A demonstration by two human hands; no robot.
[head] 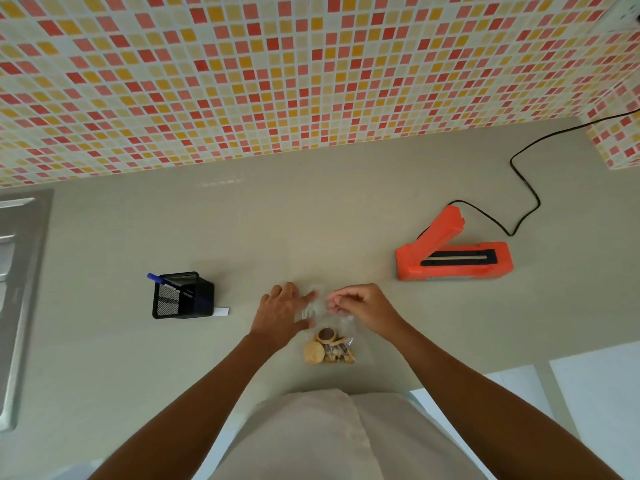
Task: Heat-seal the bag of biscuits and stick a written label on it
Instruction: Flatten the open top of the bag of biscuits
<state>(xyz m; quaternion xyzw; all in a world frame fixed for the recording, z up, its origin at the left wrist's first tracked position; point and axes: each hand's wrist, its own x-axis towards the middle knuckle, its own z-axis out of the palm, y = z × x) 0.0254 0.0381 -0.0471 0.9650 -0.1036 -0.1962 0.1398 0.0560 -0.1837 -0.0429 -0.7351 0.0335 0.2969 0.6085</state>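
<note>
A clear plastic bag of biscuits (329, 348) lies on the grey counter (311, 220) just in front of me, with round pale and chocolate biscuits at its near end. My left hand (282, 313) lies flat on the bag's crumpled open top, fingers spread. My right hand (360, 303) pinches the same top edge from the right. An orange heat sealer (453, 258) stands to the right with its lid raised. A black mesh holder (181, 296) with a blue pen (162, 280) is on the left, and a white label (221, 311) lies beside it.
The sealer's black cord (526, 188) snakes across the counter to the back right. A mosaic-tiled wall (277, 81) closes the back. A steel sink (17, 289) borders the left. The counter's front edge runs close to my body.
</note>
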